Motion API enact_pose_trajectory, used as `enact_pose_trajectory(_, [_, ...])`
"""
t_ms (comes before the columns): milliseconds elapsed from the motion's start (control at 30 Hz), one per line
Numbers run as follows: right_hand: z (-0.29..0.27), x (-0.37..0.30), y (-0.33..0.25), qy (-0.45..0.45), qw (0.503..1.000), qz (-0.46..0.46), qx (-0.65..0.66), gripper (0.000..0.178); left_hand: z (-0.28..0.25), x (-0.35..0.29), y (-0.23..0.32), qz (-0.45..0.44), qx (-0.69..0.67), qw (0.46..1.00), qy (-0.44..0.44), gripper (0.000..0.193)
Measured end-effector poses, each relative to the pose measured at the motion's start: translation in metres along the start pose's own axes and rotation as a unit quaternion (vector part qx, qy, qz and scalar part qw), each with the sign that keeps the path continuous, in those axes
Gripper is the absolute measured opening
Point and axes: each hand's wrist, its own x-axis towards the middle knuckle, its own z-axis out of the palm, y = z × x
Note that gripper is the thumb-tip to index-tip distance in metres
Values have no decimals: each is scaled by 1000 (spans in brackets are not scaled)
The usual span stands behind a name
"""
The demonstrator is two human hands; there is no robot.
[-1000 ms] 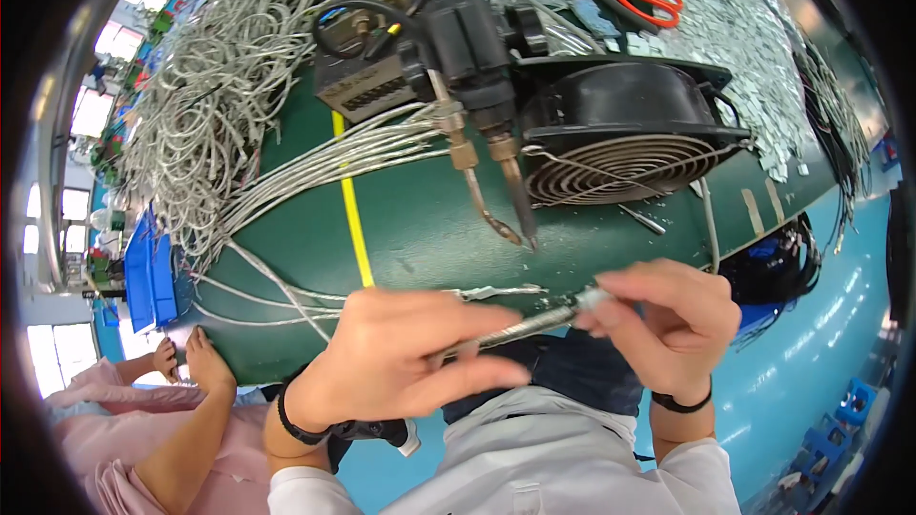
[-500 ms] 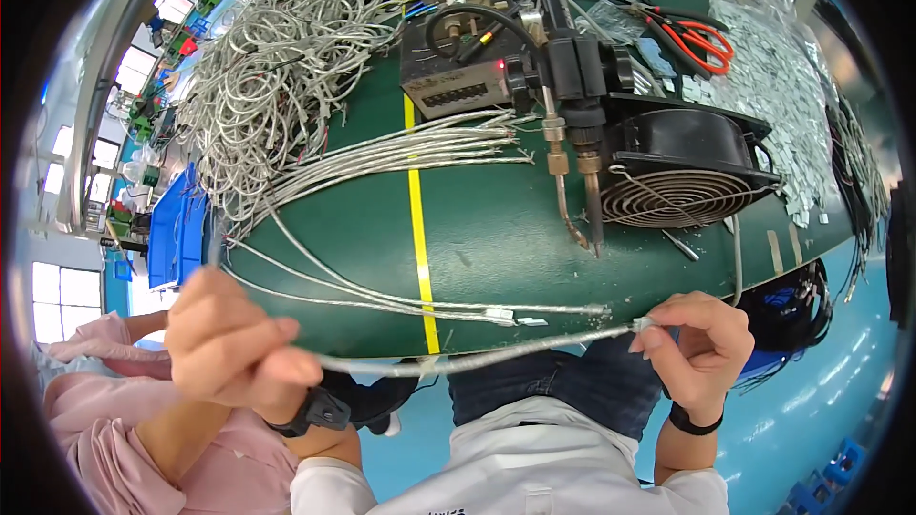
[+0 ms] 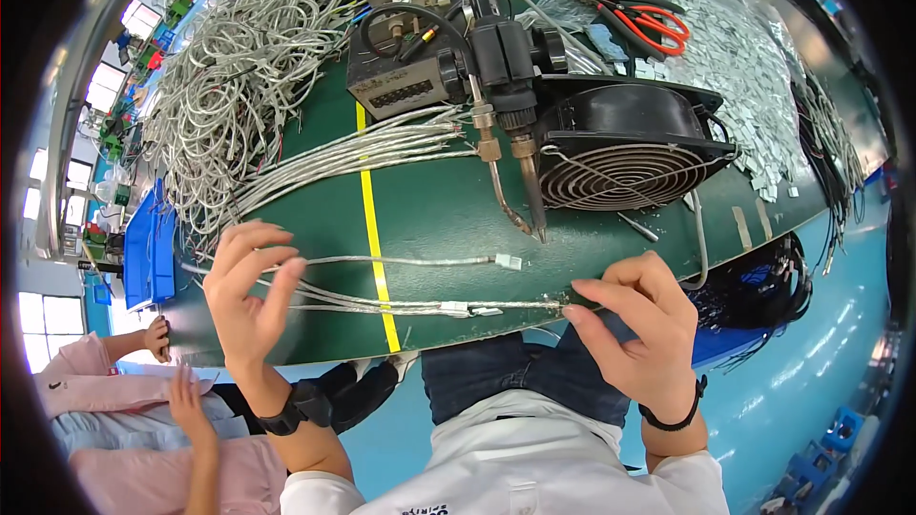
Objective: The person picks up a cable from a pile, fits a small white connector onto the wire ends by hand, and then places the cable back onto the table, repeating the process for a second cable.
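Note:
My left hand is raised over the left part of the green bench, fingers spread, near several silvery braided cables. My right hand reaches in from the right with thumb and forefinger apart. Their tips are at the bare end of a braided cable near the bench's front edge; whether they touch it is hard to tell. Beside that cable lie others with white tags on their ends. Slightly farther back, a single cable rests apart, ending in a white tag.
Behind stand a soldering station, its iron on a stand, and a black fan. A cable heap, straight cable bundle, red-handled pliers and many small white pieces surround them. A person in pink is at left.
The cable stretched between both hands is now out of them, and a tagged cable lies farther back on the bench. My left hand has opened; my right moved left to another cable's end.

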Motion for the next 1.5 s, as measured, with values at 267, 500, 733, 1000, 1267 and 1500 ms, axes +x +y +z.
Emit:
enact_pose_trajectory(267, [11,3,-4,-20,997,-43,-56,19,24,25,49,100,-99,974,-175,20])
enact_pose_trajectory(500, [17,-1,-5,21,998,-41,-37,19,40,7,38,92,-120,972,-183,24])
enact_pose_trajectory(733, [28,-3,-5,81,995,-18,-55,19,30,-3,36,90,-184,957,-208,24])
enact_pose_trajectory(1000, [16,-4,-19,76,992,-94,-35,23,24,31,81,205,-186,954,-116,33])
enact_pose_trajectory(1267, [-1,-5,-19,55,991,-115,39,32,65,34,101,290,-273,915,-64,20])
enact_pose_trajectory(1500, [-2,-12,-18,30,949,113,291,22,78,25,111,137,-443,877,-125,12])
